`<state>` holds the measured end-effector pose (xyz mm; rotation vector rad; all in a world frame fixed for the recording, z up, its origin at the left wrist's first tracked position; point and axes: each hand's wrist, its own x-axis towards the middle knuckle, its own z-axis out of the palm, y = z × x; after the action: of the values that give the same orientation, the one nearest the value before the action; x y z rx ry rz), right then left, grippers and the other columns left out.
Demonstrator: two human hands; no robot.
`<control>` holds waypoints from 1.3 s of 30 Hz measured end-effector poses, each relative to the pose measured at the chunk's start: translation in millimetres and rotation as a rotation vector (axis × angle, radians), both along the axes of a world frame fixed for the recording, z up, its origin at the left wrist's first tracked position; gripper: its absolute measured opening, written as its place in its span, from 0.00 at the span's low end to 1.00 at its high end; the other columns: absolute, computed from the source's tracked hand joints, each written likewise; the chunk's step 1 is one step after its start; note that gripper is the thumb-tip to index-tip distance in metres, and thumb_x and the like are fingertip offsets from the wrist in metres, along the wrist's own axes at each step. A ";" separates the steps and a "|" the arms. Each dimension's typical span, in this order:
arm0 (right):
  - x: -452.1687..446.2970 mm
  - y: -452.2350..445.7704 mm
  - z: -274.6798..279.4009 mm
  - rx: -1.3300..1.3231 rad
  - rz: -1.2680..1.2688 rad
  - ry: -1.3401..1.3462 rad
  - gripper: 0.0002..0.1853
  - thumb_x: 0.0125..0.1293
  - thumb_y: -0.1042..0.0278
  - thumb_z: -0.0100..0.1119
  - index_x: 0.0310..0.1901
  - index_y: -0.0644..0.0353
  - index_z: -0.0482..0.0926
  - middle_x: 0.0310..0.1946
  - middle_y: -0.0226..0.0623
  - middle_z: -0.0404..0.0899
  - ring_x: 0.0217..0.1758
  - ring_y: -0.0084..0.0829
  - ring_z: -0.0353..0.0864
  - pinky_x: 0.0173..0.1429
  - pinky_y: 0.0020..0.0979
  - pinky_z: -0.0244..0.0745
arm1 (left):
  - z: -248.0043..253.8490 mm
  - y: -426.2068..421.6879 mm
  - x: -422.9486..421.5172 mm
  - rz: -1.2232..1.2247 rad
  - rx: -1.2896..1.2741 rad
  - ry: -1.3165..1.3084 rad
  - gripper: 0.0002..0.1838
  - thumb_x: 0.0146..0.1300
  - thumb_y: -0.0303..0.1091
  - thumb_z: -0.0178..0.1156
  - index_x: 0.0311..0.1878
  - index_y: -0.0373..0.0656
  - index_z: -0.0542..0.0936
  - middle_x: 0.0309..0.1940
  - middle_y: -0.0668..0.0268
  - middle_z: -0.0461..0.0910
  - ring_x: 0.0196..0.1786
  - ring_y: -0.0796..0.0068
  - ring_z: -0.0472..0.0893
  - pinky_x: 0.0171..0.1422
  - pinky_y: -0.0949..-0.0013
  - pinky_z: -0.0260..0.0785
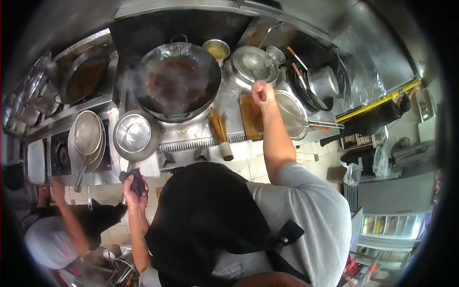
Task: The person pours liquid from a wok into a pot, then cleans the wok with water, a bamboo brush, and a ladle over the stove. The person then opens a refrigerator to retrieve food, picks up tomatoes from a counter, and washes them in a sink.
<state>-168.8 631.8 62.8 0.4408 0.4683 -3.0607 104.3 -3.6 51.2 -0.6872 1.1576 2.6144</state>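
My left hand is closed round a crumpled dark cloth, held up near the counter's front edge. At the right of the stove, my right hand makes a fist on what looks like a ladle. The ladle's bowl is down in a metal pot of cloudy liquid, and its handle is mostly hidden by the hand. A large steaming wok, with dark reddish-brown residue inside, sits on the burner to the left. Between wok and forearm lies a bamboo brush.
A strainer rests right of my forearm, near a pan and small pot. Metal bowls and a sieve stand at left. A small yellowish-liquid pot is behind. A co-worker works at lower left; another person is at right.
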 end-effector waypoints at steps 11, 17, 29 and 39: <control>67.6 -27.7 76.5 0.177 0.070 -0.179 0.08 0.80 0.75 0.47 0.38 0.62 0.66 0.23 0.30 0.68 0.18 0.19 0.68 0.18 0.19 0.66 | 29.9 19.2 -11.3 -0.129 -0.228 0.026 0.18 0.66 0.36 0.69 0.55 0.39 0.79 0.28 0.60 0.83 0.19 0.73 0.77 0.19 0.73 0.66; 159.1 -59.1 79.8 0.802 0.092 -0.211 0.08 0.76 0.79 0.52 0.52 0.58 0.70 0.21 0.27 0.67 0.17 0.18 0.66 0.15 0.20 0.60 | 6.8 -7.6 -12.1 -0.175 -0.220 -0.029 0.20 0.63 0.40 0.67 0.55 0.41 0.79 0.27 0.60 0.83 0.19 0.74 0.77 0.17 0.75 0.61; 299.8 -123.4 1.1 2.472 0.018 -0.200 0.43 0.69 0.76 0.57 0.85 0.52 0.55 0.43 0.57 0.88 0.40 0.53 0.89 0.49 0.50 0.82 | -3.9 72.2 -120.2 -0.514 0.024 -0.059 0.14 0.67 0.47 0.64 0.42 0.46 0.81 0.27 0.65 0.82 0.22 0.72 0.77 0.19 0.72 0.61; 308.2 -129.1 -63.2 2.382 0.351 -0.429 0.47 0.71 0.75 0.52 0.87 0.40 0.44 0.35 0.65 0.84 0.40 0.64 0.86 0.48 0.58 0.79 | -19.3 156.4 -240.8 -0.291 -0.200 -0.299 0.21 0.63 0.58 0.65 0.49 0.55 0.81 0.43 0.68 0.79 0.43 0.69 0.79 0.31 0.65 0.72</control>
<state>139.3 502.7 -0.3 0.6027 2.9743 -0.5320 -136.5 152.8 31.9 -0.8417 1.3211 2.0937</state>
